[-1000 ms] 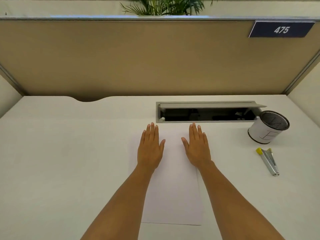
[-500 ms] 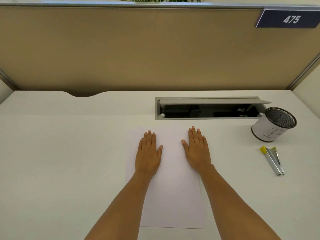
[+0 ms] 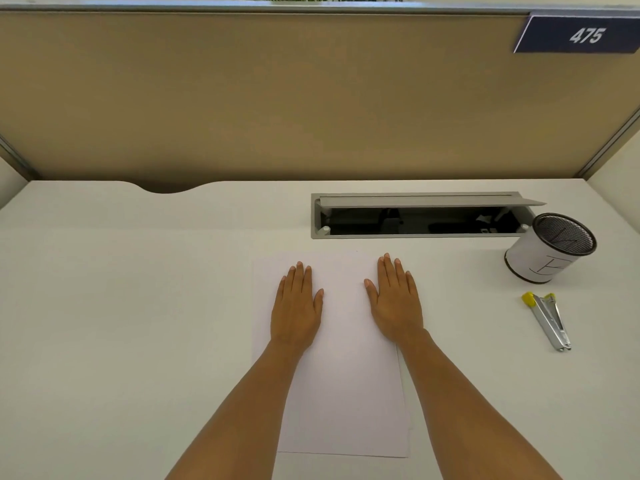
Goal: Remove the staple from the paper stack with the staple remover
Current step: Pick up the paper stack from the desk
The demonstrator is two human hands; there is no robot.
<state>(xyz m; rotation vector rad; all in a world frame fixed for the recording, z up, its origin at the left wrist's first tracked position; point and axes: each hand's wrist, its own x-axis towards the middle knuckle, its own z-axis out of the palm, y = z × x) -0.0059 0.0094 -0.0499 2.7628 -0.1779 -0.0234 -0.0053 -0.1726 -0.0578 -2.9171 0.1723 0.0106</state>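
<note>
A white paper stack (image 3: pixel 343 375) lies flat on the white desk in front of me, its long side running away from me. My left hand (image 3: pixel 297 308) rests palm down on its upper left part, fingers together and holding nothing. My right hand (image 3: pixel 394 303) lies palm down on the upper right part, also holding nothing. The staple is too small to make out. A metal staple remover with yellow tips (image 3: pixel 549 320) lies on the desk well to the right of my right hand, untouched.
A white cup with a black mesh rim (image 3: pixel 547 249) stands at the right, just beyond the staple remover. An open grey cable tray (image 3: pixel 419 216) is set into the desk behind the paper. A tan partition (image 3: pixel 277 98) closes the back.
Both hands have slid slightly toward me on the paper, and the camera has tilted a little. Nothing was picked up.
</note>
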